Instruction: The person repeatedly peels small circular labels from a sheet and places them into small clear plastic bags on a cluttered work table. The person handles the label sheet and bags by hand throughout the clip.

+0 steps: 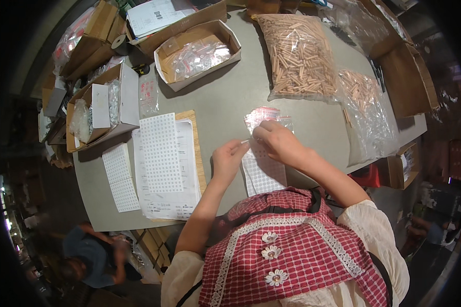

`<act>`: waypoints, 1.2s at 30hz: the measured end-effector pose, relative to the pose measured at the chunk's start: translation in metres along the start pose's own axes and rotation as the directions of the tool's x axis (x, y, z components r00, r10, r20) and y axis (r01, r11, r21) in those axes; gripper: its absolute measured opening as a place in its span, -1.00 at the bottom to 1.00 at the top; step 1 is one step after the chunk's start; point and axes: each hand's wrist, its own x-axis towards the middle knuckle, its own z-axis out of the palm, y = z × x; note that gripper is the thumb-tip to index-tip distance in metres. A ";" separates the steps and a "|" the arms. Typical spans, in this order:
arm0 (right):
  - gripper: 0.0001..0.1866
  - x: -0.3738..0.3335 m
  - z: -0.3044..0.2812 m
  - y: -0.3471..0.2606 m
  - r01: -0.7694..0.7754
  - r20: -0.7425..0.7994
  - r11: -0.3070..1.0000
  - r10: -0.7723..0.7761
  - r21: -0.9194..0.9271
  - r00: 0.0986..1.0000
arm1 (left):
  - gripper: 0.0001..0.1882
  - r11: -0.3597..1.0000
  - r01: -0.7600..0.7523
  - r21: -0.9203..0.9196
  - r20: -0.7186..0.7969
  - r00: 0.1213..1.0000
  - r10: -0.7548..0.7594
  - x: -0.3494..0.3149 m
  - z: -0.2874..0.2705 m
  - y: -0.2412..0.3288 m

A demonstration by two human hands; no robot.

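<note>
My left hand (pixel 228 162) is closed in a pinch, with a small pale sliver at its fingertips that is too small to name. Close beside it, my right hand (pixel 280 145) bends its fingers down in a pinch, and whatever they hold is hidden. Under both hands lies a white sheet of round stickers (pixel 264 179), its lower end reaching the apron. Just beyond the fingers is a small pile of clear zip bags (pixel 264 112) with red edges, partly covered by my right hand.
To the left lie printed label sheets (pixel 161 153) on a wooden board (pixel 200 148). Farther off stand a white box of small bags (pixel 197 79) and a carton of hardware packets (pixel 130 115). Bags of wooden dowels (pixel 299 56) fill the right. Another person (pixel 95 258) is at lower left.
</note>
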 end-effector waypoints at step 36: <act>-0.65 -0.024 -0.013 0.054 -0.487 -0.098 0.869 0.479 -0.087 0.873 | -0.76 0.973 0.154 -0.170 0.239 0.965 -0.111 0.001 -0.014 0.017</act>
